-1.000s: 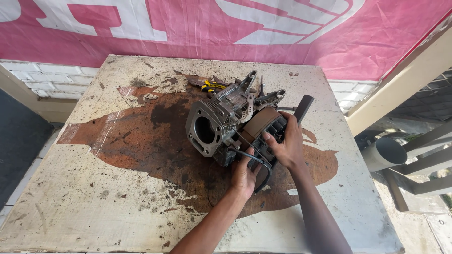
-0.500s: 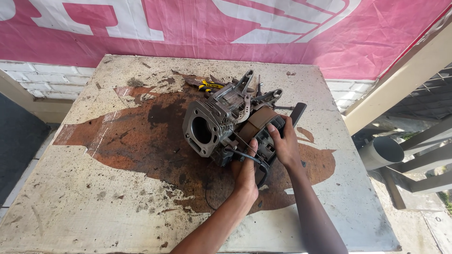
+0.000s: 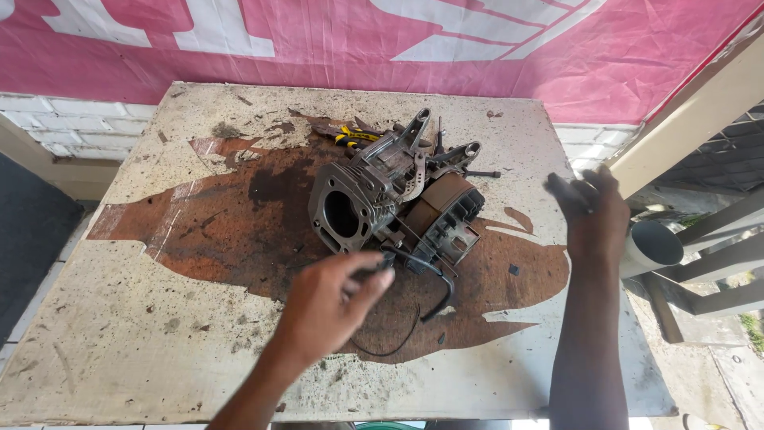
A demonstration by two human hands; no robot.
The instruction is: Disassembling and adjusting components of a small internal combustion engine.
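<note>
My left hand (image 3: 330, 306) hovers just in front of the small engine block (image 3: 394, 203), fingertips pinched on a small dark piece I cannot make out. My right hand (image 3: 595, 213), blurred, is off to the engine's right near the table (image 3: 127, 334) edge; whether its fingers grip anything I cannot tell. The engine sits mid-table on a dark oil stain (image 3: 239, 231), pliers (image 3: 350, 137) behind it, bare board toward the near and left edges.

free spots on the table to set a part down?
Bare: near-left of table, left of the left hand; also the strip between engine and right hand. Crowded: behind the engine, with pliers and a bolt; cable lies near-centre.
</note>
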